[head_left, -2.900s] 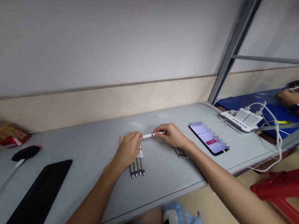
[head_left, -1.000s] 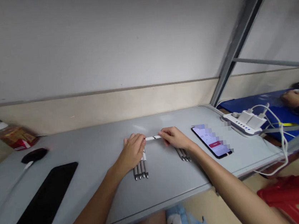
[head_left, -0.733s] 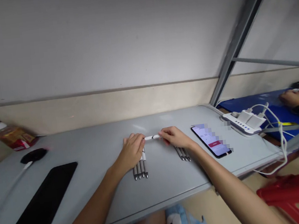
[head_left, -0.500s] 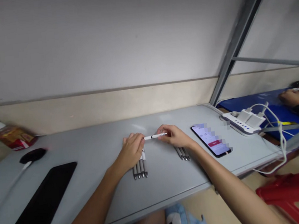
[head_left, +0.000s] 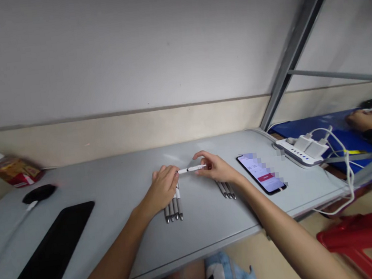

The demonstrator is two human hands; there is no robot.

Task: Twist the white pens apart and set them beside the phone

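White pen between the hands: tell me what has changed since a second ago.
The right hand has loosened its pinch: the index finger has spread away from the thumb, exposing the white pen's right end; remaining contact is unclear. The left hand still holds the other end; the gray-gripped pens and smartphone stayed put.

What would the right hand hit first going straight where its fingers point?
Most likely the pen, whose end shows between spread thumb and forefinger of the right hand; past that, the left hand holding it. Depth is unclear, so hand and pen may already touch.
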